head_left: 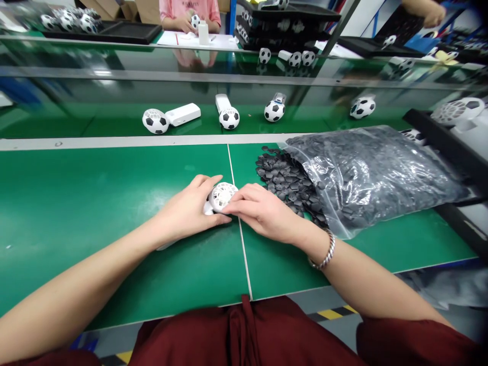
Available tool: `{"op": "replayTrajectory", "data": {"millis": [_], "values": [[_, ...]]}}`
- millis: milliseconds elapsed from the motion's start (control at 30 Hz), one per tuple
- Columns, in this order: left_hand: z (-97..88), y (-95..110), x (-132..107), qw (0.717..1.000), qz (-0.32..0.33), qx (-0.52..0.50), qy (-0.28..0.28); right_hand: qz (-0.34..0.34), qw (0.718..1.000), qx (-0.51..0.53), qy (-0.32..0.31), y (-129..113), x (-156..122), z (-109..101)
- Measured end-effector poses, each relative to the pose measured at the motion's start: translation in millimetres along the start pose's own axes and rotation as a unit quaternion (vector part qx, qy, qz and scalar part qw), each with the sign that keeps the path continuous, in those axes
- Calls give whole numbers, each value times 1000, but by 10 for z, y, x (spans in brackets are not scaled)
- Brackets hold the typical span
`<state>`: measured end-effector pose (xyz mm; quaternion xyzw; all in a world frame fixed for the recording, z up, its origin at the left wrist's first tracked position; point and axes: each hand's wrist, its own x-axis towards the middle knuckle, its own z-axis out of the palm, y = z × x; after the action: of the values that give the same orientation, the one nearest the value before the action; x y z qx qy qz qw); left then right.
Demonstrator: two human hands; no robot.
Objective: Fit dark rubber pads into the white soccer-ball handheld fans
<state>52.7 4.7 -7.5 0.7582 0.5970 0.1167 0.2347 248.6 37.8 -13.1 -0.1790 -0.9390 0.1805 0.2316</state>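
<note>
Lap: dark red cloth right under the lens, both forearms reaching out over it onto the green bench.
Far lane, left: football-patterned ball lying beside a white handle, well apart from the hands.
Left hand: fingers clenched round the white lattice shell, thumb up over its near-left edge, and that's a firm grasp.
Shell's spot: low at the seam between the two green mats, caught between both hands.
Right hand: fingertips laid on the shell's right side; pressing or grasping, cannot tell.
Dark pieces: a heap just beyond the right hand, spilling from the bag's mouth.
Bracelet: silver, on the right wrist.
Plastic bag: clear, stuffed with more dark pieces, lying on its side at the right.
</note>
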Motion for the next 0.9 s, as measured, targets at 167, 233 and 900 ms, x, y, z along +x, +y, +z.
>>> {"op": "replayTrajectory", "data": {"millis": [167, 233, 900], "values": [[7, 11, -3, 1000, 4, 5, 0, 32, 999, 11, 9, 15, 20, 54], [11, 20, -10, 1000, 2, 9, 5, 72, 995, 33, 59, 44, 21, 65], [1, 44, 4, 997, -13, 75, 23, 298, 950, -89, -25, 357, -33, -320]]}}
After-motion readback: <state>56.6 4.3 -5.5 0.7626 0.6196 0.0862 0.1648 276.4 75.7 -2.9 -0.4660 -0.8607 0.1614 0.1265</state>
